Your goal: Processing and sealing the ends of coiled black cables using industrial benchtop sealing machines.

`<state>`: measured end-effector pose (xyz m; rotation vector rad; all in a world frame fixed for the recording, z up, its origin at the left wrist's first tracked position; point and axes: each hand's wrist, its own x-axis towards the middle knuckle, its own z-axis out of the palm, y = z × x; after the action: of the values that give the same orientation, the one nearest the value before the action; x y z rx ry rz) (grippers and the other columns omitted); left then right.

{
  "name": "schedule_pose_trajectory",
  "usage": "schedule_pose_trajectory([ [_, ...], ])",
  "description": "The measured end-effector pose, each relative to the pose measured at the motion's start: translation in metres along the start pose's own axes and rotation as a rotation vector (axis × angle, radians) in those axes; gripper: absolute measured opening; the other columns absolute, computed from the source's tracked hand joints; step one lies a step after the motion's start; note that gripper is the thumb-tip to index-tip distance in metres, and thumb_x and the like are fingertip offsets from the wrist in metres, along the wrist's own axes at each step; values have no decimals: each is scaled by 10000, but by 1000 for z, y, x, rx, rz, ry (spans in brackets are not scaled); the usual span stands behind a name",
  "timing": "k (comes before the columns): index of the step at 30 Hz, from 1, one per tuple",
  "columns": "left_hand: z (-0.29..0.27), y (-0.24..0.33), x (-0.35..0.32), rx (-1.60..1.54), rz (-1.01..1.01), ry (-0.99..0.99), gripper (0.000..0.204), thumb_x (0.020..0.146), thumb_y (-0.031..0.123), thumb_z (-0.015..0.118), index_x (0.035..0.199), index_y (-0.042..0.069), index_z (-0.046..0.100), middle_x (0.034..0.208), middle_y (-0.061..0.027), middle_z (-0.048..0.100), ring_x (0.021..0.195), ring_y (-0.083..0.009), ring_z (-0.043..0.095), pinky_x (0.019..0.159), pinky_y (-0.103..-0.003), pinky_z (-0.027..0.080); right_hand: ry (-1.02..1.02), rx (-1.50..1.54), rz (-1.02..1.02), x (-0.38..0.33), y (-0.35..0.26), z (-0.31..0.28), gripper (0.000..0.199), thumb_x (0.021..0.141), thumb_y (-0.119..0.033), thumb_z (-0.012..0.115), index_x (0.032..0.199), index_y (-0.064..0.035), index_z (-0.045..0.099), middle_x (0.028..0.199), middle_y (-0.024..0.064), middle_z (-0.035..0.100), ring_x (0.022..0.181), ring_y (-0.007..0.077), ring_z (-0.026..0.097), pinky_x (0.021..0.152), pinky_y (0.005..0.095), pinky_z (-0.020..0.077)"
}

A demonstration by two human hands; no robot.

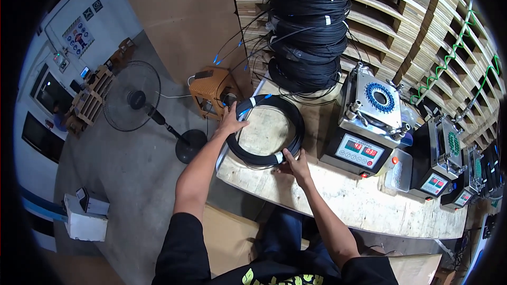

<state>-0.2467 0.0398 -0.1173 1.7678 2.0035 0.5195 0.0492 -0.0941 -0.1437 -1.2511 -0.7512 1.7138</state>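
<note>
A ring-shaped coil of black cable (299,124) lies on the near left part of the pale wooden worktable (338,192). White wraps go round it at the top and at the lower right, and blue connector ends (244,112) show by its upper left. My left hand (231,122) grips the coil's left side, thumb reaching over the inner edge. At the lower right, my right hand (297,165) holds the ring beside the white wrap (279,158), its fingers partly under the near edge. Behind the coil rises a tall stack of black cable coils (309,26).
Right of the coil stands a machine (356,150) with a red display and a round blue-holed plate; similar machines (435,179) follow farther right. A clear tray (400,171) sits between them. An orange stool (214,92) and a standing fan (137,99) are left of the table.
</note>
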Motion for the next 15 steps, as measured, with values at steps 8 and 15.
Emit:
schedule_pose_trajectory([
  [8, 11, 18, 55, 326, 56, -138, 886, 866, 447, 736, 1574, 217, 256, 1453, -181, 490, 1309, -406, 514, 1049, -536, 454, -44, -25, -11, 6, -2, -3, 667, 983, -276, 663, 1418, -59, 206, 823, 159, 645, 593, 282, 692, 561, 405, 614],
  [15, -10, 20, 61, 314, 100, -192, 586, 921, 280, 701, 1446, 146, 477, 1272, -202, 640, 1189, -406, 609, 997, -518, 508, -64, 0, -63, 14, -1, 1, 597, 1004, -243, 628, 1427, -37, 261, 973, 168, 635, 709, 270, 694, 630, 405, 626],
])
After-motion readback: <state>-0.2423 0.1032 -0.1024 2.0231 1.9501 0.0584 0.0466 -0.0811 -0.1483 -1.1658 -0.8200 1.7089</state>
